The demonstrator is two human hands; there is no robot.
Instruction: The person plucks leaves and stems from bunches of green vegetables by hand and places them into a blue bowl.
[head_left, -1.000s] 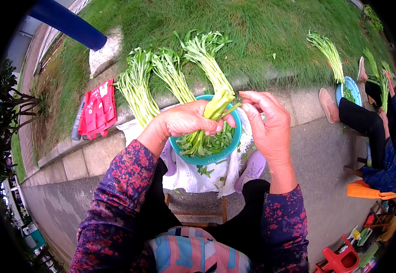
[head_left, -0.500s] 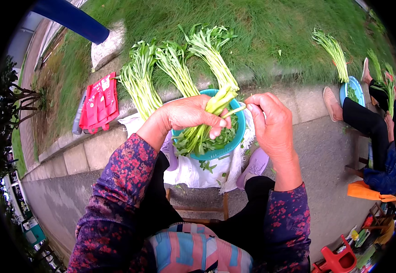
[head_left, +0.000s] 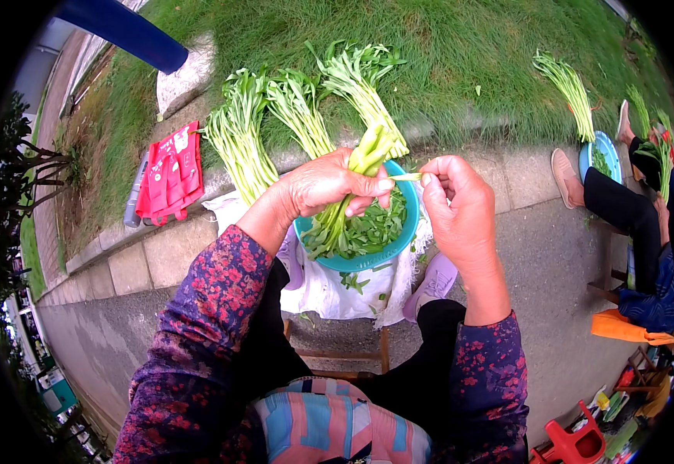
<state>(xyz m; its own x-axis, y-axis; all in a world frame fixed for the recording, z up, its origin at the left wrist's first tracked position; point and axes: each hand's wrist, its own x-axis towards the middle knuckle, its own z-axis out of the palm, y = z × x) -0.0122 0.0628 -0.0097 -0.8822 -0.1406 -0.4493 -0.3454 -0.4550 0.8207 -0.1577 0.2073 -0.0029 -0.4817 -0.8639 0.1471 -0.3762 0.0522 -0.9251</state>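
Note:
My left hand (head_left: 333,184) is closed around a bunch of water spinach (head_left: 369,151). The pale cut stems point up and away, and the leaves hang down over a turquoise basin (head_left: 408,228). One stem (head_left: 407,177) sticks out sideways from under my left thumb. At its other end, my right hand (head_left: 458,197) pinches the tip between thumb and forefinger. Loose green leaves and short pieces (head_left: 376,233) lie in the basin, which rests on a white cloth sack (head_left: 329,298). Some scraps have fallen on the sack.
Several stacks of water spinach (head_left: 240,147) lean on the kerb and grass beyond the basin. A red bag (head_left: 171,174) lies at the left by a blue post (head_left: 132,35). On the right, another person's legs (head_left: 623,209) are beside a blue basin (head_left: 608,151); a red stool (head_left: 577,441) stands nearer.
The bunch in my left hand has tipped slightly more upright. The single stem between my hands now lies nearly level, and my right hand has shifted slightly.

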